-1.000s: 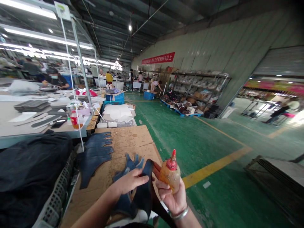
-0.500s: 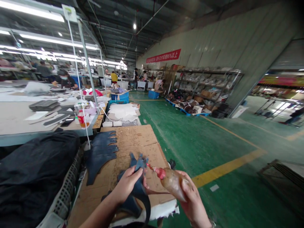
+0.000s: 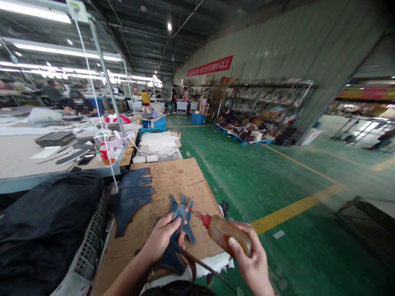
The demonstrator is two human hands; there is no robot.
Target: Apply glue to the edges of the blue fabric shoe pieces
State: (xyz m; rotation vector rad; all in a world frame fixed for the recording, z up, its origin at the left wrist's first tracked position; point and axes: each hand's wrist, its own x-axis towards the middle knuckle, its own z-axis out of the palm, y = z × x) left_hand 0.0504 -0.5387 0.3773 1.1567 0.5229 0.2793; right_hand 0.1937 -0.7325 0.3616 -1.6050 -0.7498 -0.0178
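Observation:
My left hand (image 3: 166, 234) is closed on a dark blue leather piece (image 3: 181, 211), thumb on top, holding it above the cardboard (image 3: 173, 174). In my right hand (image 3: 251, 259) is a squeeze bottle (image 3: 226, 234) with amber contents, lying tilted with its red cap and thin nozzle pointing left. The nozzle's tip is at the piece's surface, just beyond my left thumb; whether it touches I cannot tell. More dark blue leather (image 3: 171, 261) lies beneath my left hand, and a narrow strap hangs toward me. Overlapping blue pieces with fingered edges (image 3: 132, 193) lie on the cardboard's left side.
A plastic basket (image 3: 88, 250) heaped with black cloth (image 3: 46, 230) stands at left. Behind it is a worktable (image 3: 18, 156) with flat grey pieces, a phone and a red-labelled bottle. A thin pole rises beside the cardboard. Green floor (image 3: 234, 176) lies to the right; people work farther back.
The leather piece has turned in my left hand, showing more of its flat face and prongs. The bottle has rolled slightly in my right hand, its nozzle still at the piece.

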